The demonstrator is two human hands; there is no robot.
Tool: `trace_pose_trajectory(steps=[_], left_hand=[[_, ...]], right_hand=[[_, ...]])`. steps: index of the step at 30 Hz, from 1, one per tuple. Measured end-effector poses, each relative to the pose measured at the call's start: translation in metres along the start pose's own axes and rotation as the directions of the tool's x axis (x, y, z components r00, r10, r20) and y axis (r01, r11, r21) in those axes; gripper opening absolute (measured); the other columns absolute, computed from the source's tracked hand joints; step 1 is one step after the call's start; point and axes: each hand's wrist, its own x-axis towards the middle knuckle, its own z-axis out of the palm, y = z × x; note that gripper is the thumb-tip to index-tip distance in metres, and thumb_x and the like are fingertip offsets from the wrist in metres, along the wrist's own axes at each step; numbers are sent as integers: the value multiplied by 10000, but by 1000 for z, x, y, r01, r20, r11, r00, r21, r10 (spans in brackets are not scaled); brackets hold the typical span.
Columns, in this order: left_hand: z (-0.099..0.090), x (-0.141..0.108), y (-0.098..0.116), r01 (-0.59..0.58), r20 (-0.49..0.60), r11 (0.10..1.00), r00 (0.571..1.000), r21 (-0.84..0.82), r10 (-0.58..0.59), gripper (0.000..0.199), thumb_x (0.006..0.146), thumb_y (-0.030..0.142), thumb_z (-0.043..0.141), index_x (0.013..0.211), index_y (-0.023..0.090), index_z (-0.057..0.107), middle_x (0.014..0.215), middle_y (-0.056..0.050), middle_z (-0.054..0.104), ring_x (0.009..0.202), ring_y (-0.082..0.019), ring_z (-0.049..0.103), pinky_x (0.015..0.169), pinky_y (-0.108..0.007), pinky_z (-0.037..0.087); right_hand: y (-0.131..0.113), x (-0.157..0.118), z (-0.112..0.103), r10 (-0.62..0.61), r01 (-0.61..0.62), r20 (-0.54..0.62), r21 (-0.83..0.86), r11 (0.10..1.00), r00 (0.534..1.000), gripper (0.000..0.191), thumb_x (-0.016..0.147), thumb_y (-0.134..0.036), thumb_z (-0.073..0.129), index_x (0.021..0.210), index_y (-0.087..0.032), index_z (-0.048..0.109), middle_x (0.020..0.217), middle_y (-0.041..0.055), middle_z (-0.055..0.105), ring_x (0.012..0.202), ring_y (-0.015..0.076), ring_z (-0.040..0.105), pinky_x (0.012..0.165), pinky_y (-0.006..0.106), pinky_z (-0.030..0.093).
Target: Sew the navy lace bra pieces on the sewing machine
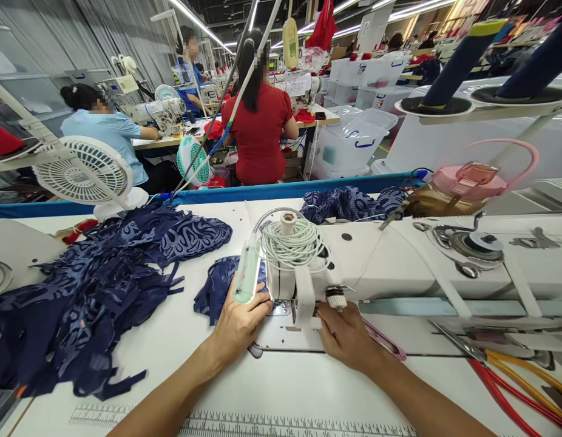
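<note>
A white sewing machine (pixel 354 255) stretches across the table, with a coil of pale cord (pixel 292 244) on its head. Left of the needle area, my left hand (pixel 240 318) is on a piece of dark blue patterned fabric (pixel 212 291), fingers bent together at its edge; a pale green strip on the machine hides part of them. My right hand (pixel 347 334) is right of the presser area, its fingertips hidden behind the machine head. What it holds, if anything, cannot be made out. A pink tool (pixel 385 341) lies beside my right wrist.
Dark blue fabric pieces (pixel 81 297) are heaped at the left, with more fabric (pixel 349 203) behind the machine. Scissors with orange handles (pixel 527 370) and red-handled ones (pixel 504 394) lie at the right. A ruler (pixel 263 425) runs along the front. People sit beyond the table.
</note>
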Motion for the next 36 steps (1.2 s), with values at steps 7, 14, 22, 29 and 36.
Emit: trace_pose_trajectory(steps=[7, 14, 22, 29, 36], left_hand=[[2, -3, -3, 69, 73, 996, 995, -50, -65, 341, 810, -32, 426, 945, 205, 631, 925, -52, 708, 960, -212, 662, 995, -454, 447], [-14, -8, -22, 360, 157, 930, 925, -71, -346, 237, 908, 73, 471, 946, 219, 654, 1069, -55, 714, 1081, -233, 636, 1124, -610, 233], [-42, -37, 2, 417, 262, 897, 891, -150, -370, 169, 915, 107, 525, 894, 222, 648, 1144, -27, 705, 1243, -235, 553, 1158, -605, 139], [-51, -61, 26, 377, 326, 895, 899, -238, -292, 184, 923, 101, 492, 937, 228, 624, 1175, -20, 685, 1266, -201, 528, 1176, -589, 66], [-47, -66, 31, 325, 307, 927, 916, -189, -258, 240, 912, 55, 440, 971, 224, 601, 1165, -29, 676, 1292, -194, 496, 1169, -587, 123]], right_hand=[[1, -7, 12, -24, 22, 49, 43, 999, 998, 249, 839, -81, 435, 631, -214, 406, 542, -31, 443, 484, 110, 394, 492, 248, 297], [1, -6, 15, -46, 43, 69, 57, 997, 997, 314, 887, -102, 468, 599, -210, 406, 496, -58, 366, 446, 96, 329, 476, 255, 260], [-3, -4, 14, -114, 110, 68, 58, 992, 991, 285, 949, -156, 461, 709, -180, 613, 525, -17, 542, 444, 101, 422, 480, 262, 293], [-19, -5, 14, -127, 115, 179, 78, 990, 976, 202, 964, -174, 451, 956, -172, 653, 682, 8, 646, 551, 111, 553, 559, 242, 392], [-51, 17, 14, -194, 215, 541, 25, 976, 819, 554, 786, 26, 394, 1239, -246, 561, 848, 20, 559, 582, 120, 452, 482, 233, 288]])
